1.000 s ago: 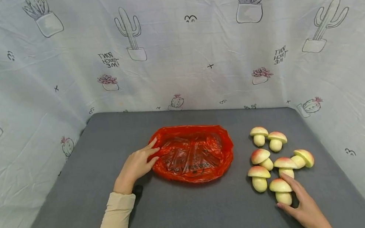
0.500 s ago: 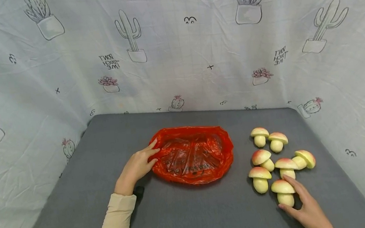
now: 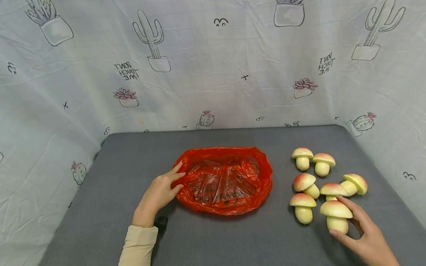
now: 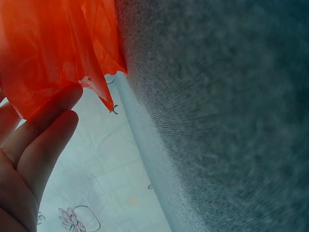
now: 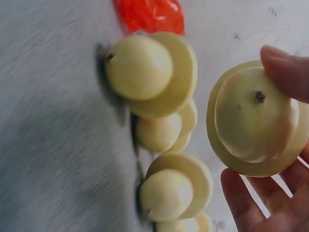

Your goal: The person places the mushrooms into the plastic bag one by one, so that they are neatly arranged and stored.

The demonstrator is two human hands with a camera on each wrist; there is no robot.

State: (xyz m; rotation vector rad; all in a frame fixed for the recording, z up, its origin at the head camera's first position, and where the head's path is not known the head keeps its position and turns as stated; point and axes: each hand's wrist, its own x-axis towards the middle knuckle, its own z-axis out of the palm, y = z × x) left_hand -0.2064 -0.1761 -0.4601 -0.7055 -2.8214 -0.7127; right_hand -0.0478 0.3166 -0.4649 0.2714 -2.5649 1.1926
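White cloth [image 3: 200, 82] takes up the back and both sides, printed with potted cacti, small crosses and mirrored lettering. Next down, dark grey worktop [image 3: 248, 250]; we get its far, left and right edges. Red plastic bag [image 3: 226, 183] lies about midway between the left and right edges, closer to the far one, mouth spread wide. Cream sleeve [image 3: 135, 262] covers the left arm. Left hand [image 3: 161, 192] is at the bag's left rim, fingers spread and fairly straight, touching plastic; we can't tell whether they pinch it. Right hand [image 3: 368, 238], towards the right edge, grasps a mushroom [image 3: 336, 217] between thumb and fingers. Right wrist view shows us this one off the worktop, dark spot on its stem end. Six more mushrooms [image 3: 303, 210], yellow with reddish caps, lie along the right side: two nearest the far right corner, four closer to us, one of those partly hidden by the held one. Smallest, a black piece [image 3: 161, 223] beside the left wrist; too little shows for us to name it.
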